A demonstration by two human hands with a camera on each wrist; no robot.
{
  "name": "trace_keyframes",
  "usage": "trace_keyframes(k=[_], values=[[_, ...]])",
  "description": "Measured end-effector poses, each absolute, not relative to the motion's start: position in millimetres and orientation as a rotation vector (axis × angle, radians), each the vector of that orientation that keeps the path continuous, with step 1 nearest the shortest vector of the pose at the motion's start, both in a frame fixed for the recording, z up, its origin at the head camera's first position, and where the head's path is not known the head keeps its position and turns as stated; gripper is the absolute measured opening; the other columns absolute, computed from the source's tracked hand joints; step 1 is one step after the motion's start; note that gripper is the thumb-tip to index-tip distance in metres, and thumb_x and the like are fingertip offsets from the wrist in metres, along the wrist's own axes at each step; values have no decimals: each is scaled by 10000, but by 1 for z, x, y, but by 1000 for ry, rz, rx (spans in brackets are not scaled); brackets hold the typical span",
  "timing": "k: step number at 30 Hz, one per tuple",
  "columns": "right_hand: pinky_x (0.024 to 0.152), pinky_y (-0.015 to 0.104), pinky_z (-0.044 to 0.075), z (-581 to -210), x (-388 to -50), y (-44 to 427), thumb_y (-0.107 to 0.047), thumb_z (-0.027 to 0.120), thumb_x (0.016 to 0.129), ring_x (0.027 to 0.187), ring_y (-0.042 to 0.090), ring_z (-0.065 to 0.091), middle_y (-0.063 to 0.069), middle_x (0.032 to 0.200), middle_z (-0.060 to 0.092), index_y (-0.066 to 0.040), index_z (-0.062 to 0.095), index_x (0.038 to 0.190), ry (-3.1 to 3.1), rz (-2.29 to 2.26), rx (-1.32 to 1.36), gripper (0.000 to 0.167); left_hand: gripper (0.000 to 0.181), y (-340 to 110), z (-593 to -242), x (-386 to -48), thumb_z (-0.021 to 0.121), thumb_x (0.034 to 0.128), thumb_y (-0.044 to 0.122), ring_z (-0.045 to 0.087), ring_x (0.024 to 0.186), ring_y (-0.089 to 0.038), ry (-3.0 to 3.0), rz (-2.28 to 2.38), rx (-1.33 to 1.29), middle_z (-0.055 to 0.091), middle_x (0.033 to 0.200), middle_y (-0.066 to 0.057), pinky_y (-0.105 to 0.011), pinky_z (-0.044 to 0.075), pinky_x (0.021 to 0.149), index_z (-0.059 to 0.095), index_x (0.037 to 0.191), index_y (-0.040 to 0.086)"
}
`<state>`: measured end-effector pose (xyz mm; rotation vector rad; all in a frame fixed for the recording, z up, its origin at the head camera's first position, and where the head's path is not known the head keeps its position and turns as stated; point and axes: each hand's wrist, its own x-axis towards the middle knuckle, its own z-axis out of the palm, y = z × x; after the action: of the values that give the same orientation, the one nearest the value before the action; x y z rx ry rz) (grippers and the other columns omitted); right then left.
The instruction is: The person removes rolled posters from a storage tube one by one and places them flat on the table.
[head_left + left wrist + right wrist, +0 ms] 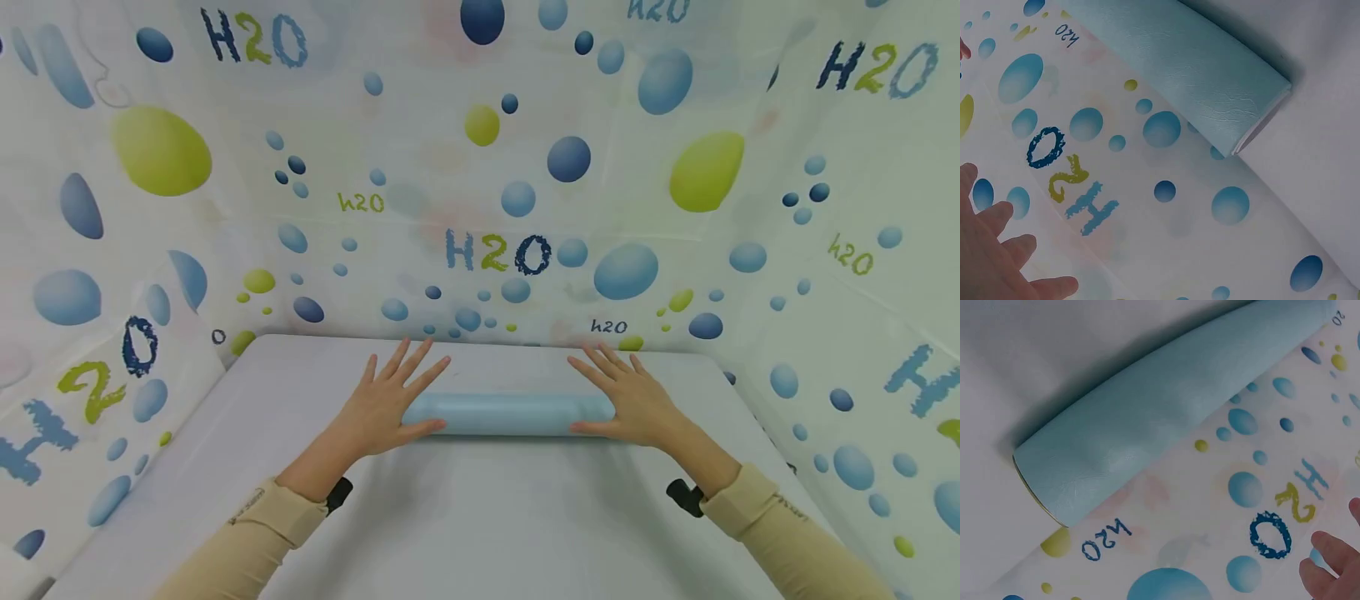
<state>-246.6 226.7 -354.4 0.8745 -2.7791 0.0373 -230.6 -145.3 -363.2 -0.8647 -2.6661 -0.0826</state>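
A light blue roll with a smooth, leather-like surface lies crosswise on the white table. At its left end, in the left wrist view, the roll shows a pale inner edge. My left hand is spread over the left end in the head view, and my right hand likewise over the right end. Both have straight, parted fingers and grip nothing. In the right wrist view, fingers of the right hand appear apart from the roll. Whether either palm touches it cannot be told.
The white table stretches beneath both arms. Behind it and along both sides hangs a white sheet printed with blue and green drops and H2O lettering. A dark strap piece shows at the left wrist, another at the right.
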Motion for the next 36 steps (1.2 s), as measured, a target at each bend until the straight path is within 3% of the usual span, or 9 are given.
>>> trace_keyframes(k=[36], values=[[1013,603,187,-384,-273,258,-649,619,712,1329,381,226,198,1447,285,-120,313,1429,-2860,245,803,942,775,-153,-414,-256,636,824,437,187,1339,-392,-2727,-236,-866,230,1482,-149,-617,244,981,288,1440,123]])
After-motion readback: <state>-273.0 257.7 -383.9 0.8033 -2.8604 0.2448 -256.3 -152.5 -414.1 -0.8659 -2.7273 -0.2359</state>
